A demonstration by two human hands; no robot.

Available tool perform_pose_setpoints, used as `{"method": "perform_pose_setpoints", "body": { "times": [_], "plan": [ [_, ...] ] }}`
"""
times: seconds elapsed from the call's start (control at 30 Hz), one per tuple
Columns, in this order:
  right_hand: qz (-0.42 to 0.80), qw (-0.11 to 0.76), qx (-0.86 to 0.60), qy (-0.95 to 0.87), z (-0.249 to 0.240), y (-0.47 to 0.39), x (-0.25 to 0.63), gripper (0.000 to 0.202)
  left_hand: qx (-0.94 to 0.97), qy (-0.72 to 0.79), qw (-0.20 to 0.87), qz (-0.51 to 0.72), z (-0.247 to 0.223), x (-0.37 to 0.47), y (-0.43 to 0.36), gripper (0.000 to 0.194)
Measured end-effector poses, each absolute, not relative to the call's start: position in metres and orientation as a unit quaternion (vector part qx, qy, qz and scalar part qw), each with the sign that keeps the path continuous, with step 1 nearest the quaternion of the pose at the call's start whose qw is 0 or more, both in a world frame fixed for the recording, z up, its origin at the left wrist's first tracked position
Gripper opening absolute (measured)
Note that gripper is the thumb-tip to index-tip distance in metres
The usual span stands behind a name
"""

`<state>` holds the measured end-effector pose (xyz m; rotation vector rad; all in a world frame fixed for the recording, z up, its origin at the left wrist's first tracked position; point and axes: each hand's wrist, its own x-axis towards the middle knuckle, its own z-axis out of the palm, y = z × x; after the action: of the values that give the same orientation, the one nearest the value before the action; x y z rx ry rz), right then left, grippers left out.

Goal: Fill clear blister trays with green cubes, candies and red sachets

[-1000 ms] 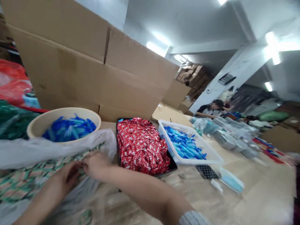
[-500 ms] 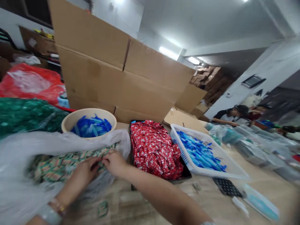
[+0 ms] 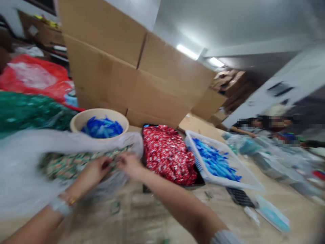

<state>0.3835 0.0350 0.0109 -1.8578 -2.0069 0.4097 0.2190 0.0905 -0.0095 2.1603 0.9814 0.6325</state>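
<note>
My left hand (image 3: 98, 169) is over a heap of small green and tan packets (image 3: 68, 166) lying in a clear plastic bag (image 3: 22, 169). Beside it, at the heap's right end, is my right hand (image 3: 129, 164), a small gap between the two. Motion smears the fingers of both, so what they hold cannot be made out. Just right of my right hand, shiny red and white packets (image 3: 169, 156) fill a black tray. Behind the bag stands a cream bowl (image 3: 73, 125) with blue pieces (image 3: 103, 127).
A white basket (image 3: 243, 181) of blue pieces (image 3: 215, 159) stands right of the red packets, near a black dotted object (image 3: 240, 197) and a pale blue packet (image 3: 274, 215). Cardboard (image 3: 109, 71) rises behind. Green bags (image 3: 33, 112) lie left; people (image 3: 250, 125) sit far right.
The view has shifted, so the table's things appear slightly higher. My hands remain over the packets, with a slightly wider gap between them.
</note>
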Motion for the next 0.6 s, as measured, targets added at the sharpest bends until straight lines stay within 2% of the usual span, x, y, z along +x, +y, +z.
{"method": "perform_pose_setpoints", "body": {
  "times": [0.07, 0.13, 0.23, 0.33, 0.47, 0.6],
  "plan": [
    [0.133, 0.250, -0.711, -0.644, 0.014, 0.033, 0.398, 0.017, 0.811, 0.416, 0.318, 0.260, -0.002, 0.213, 0.090, 0.019],
    [0.131, 0.261, -0.735, -0.611, 0.014, 0.039, 0.413, 0.016, 0.788, 0.440, 0.332, 0.274, 0.000, 0.208, 0.093, 0.020],
    [0.132, 0.224, -0.720, -0.644, 0.012, 0.053, 0.419, 0.030, 0.767, 0.456, 0.350, 0.284, -0.002, 0.204, 0.096, 0.017],
    [0.120, 0.159, -0.660, -0.724, 0.012, 0.064, 0.406, 0.024, 0.763, 0.459, 0.350, 0.291, -0.003, 0.205, 0.095, 0.015],
    [0.066, 0.054, -0.664, -0.743, 0.008, 0.075, 0.387, 0.029, 0.757, 0.455, 0.361, 0.300, -0.007, 0.208, 0.094, 0.013],
    [0.071, 0.029, -0.664, -0.744, 0.003, 0.076, 0.389, 0.027, 0.745, 0.449, 0.387, 0.306, -0.012, 0.206, 0.095, 0.014]
  ]
}}
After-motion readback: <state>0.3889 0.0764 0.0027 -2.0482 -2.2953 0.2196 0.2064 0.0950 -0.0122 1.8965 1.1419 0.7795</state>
